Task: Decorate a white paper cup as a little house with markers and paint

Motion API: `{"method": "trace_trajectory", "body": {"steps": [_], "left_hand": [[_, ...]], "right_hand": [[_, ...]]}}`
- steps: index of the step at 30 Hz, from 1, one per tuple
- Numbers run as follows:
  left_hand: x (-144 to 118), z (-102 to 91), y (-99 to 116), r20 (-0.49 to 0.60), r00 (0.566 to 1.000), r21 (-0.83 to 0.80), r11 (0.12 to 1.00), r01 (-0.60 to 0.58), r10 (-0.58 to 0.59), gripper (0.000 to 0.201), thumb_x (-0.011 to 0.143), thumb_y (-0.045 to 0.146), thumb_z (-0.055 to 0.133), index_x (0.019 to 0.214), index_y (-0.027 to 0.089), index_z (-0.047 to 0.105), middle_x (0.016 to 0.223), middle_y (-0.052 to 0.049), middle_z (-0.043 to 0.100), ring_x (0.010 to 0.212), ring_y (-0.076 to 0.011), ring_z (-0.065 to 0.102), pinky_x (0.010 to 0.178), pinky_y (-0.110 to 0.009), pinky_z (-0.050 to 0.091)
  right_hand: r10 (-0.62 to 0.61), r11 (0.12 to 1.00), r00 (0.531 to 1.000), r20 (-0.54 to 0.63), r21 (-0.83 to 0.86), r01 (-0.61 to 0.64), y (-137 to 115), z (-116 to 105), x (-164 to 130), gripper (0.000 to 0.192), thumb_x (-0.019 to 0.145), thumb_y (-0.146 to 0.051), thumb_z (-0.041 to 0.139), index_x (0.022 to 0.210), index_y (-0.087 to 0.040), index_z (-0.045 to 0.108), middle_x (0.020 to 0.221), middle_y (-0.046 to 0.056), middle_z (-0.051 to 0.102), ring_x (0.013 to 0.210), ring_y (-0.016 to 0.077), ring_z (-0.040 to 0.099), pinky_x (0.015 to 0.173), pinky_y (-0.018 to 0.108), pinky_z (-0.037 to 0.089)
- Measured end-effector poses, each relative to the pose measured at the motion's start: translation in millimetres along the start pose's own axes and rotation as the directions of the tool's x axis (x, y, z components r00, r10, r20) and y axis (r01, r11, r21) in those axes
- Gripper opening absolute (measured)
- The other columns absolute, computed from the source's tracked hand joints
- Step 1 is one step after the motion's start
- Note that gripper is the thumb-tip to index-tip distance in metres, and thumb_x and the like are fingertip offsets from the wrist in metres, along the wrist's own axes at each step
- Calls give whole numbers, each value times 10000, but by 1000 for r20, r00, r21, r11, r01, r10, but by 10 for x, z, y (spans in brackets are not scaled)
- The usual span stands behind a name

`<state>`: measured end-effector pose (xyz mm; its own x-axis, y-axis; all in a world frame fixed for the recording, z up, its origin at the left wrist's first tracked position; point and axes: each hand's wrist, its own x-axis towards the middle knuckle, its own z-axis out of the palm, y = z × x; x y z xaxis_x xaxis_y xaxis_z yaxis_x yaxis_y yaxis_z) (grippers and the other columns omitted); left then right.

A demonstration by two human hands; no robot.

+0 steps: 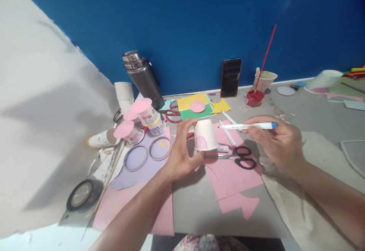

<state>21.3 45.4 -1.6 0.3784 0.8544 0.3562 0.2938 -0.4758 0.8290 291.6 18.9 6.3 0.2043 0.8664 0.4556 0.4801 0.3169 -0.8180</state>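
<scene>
My left hand [184,154] grips a white paper cup [205,133] turned upside down, its fingers behind it and the thumb under its rim. A pink-purple scribbled patch marks the cup's lower side. In my right hand [276,140] is a white felt-tip marker [242,126] with a blue end, its tip pointing left toward the cup and apart from it. Black-handled scissors [242,158] lie below, on pink paper [228,177]. White markers [227,133] rest on that paper behind the scissors.
Decorated cups with pink discs [141,105], a cup stack [124,95] and a steel flask [142,78] stand at the left. Two rings [135,158] lie on purple paper [125,178]. A phone [230,78] leans on the blue wall. A red pot [254,98] holds a stick.
</scene>
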Motion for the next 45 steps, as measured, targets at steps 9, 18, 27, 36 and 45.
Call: {"method": "trace_trajectory", "body": {"steps": [9, 18, 27, 36, 45], "left_hand": [[-6, 2, 86, 79, 994, 120, 989, -86, 77, 750, 809, 232, 727, 1492, 336, 435, 1538, -113, 499, 1461, -364, 478, 1110, -537, 548], [-10, 10, 98, 116, 991, 5, 997, -72, 71, 775, 784, 197, 684, 1502, 330, 426, 1537, -115, 479, 1473, -348, 471, 1139, -529, 539], [-11, -1, 90, 139, 986, 20, 996, -92, 88, 775, 785, 223, 744, 1489, 323, 436, 1508, -114, 494, 1461, -367, 459, 1108, -524, 538], [-10, 38, 103, 144, 981, 15, 991, -134, 131, 758, 786, 211, 718, 1481, 307, 429, 1462, -114, 500, 1382, -338, 506, 1058, -495, 550], [-1, 37, 107, 160, 980, 33, 991, -127, 120, 763, 781, 203, 714, 1482, 300, 427, 1462, -118, 498, 1383, -337, 503, 1049, -489, 549]], "right_hand": [[-147, 988, 988, -53, 31, 149, -155, -65, -97, 99, 934, -415, 773, 969, -325, 796, 776, 22, 815, 577, 213, 727, 508, 356, 598], [-68, 994, 996, -62, 80, 73, -129, -57, -79, 117, 973, -426, 730, 985, -314, 763, 816, 46, 811, 659, 230, 744, 539, 370, 583], [-345, 938, 938, 8, -5, 345, -199, -52, -87, 67, 950, -235, 749, 978, -293, 770, 796, -10, 795, 620, 168, 733, 517, 273, 562], [-457, 889, 890, 6, -22, 457, -153, -29, -62, 99, 925, -178, 766, 977, -262, 766, 859, -4, 797, 725, 175, 751, 655, 280, 596], [-450, 893, 892, 36, -11, 451, -162, -33, -67, 114, 945, -199, 752, 992, -301, 772, 839, 4, 790, 714, 208, 746, 627, 322, 588]]}}
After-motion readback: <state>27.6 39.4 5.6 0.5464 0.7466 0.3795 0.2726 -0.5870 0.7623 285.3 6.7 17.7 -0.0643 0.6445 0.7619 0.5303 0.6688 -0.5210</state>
